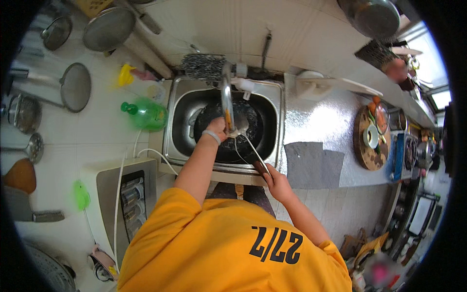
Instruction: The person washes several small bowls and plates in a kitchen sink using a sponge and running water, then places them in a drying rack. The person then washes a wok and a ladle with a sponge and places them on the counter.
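A dark round wok lies in the steel sink, with water in it. The curved metal faucet reaches over it. My left hand is at the faucet's end, above the wok; its fingers are partly hidden, so I cannot tell what it grips. Around that wrist is a pale band. My right hand, at the sink's front right edge, is closed on the handle of a metal utensil, whose shaft runs up to the faucet's end. The wok's dark handle rests over the front rim beside that hand.
Left of the sink stands a green plastic bottle. A grey cloth lies on the steel counter at the right. Farther right, a round wooden board holds a small bowl and vegetables, near a blue gas stove.
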A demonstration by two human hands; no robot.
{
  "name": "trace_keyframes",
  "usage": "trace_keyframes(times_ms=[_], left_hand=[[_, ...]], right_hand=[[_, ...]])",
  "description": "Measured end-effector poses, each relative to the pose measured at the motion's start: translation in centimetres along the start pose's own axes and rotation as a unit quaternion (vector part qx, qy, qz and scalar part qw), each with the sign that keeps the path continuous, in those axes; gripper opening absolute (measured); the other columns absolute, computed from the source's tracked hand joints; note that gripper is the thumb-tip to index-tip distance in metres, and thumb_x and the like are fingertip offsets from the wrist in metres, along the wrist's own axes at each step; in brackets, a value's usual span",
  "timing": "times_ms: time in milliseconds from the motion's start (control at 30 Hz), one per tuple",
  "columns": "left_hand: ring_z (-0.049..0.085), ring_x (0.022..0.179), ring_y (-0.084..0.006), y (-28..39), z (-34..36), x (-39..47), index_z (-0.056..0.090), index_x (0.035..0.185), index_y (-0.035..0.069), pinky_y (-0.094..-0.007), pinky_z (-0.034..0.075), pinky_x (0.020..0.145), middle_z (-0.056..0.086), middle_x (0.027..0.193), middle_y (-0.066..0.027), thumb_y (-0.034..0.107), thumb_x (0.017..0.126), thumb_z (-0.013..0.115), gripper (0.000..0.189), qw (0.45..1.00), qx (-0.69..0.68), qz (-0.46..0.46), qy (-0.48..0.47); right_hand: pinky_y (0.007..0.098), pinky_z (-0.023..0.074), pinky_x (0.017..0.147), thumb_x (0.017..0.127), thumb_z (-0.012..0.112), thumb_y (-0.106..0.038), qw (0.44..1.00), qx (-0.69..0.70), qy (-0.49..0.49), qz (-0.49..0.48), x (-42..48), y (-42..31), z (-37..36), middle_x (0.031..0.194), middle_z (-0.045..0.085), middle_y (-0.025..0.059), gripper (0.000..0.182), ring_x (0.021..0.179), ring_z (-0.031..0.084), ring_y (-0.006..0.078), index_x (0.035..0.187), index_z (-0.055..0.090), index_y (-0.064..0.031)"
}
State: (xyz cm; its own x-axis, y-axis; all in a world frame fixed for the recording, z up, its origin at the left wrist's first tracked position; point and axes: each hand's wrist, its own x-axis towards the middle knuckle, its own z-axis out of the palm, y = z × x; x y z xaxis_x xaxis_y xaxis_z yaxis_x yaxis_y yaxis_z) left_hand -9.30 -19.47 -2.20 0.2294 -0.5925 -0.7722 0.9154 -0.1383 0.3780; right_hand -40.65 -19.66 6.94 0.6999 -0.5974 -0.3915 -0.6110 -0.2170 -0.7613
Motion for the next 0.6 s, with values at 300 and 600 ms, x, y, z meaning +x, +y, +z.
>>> trace_keyframes(times_ms=[300,600], left_hand=[[0.064,0.096,-0.0305,5.0,-5.8,-1.0,0.064,0.107,0.001,-0.0369,0.05,0.085,0.067,0.102,-0.0192,0.005,0.086,0.056,0.023,0.752,0.505,0.374,0.201],[0.049,0.123,-0.0368,4.5,-20.1,8.8,0.047,0.134,0.001,-0.0385,0.04,0.107,0.045,0.139,-0.0192,0.008,0.09,0.055,0.046,0.628,0.743,0.185,0.139]], right_hand=[[0.0287,0.041,0.042,0.103,0.04,-0.019,0.777,0.556,-0.102,0.278,3.9,-2.9,0.6,0.07,0.051,0.0019,0.033,0.049,0.045,0.0123,0.135,0.046,-0.012],[0.0208,0.0297,0.03,0.105,0.031,-0.026,0.524,0.748,-0.214,0.346,6.5,-5.5,1.1,0.059,0.037,-0.0003,0.039,0.038,0.03,0.0074,0.138,0.042,-0.0099]])
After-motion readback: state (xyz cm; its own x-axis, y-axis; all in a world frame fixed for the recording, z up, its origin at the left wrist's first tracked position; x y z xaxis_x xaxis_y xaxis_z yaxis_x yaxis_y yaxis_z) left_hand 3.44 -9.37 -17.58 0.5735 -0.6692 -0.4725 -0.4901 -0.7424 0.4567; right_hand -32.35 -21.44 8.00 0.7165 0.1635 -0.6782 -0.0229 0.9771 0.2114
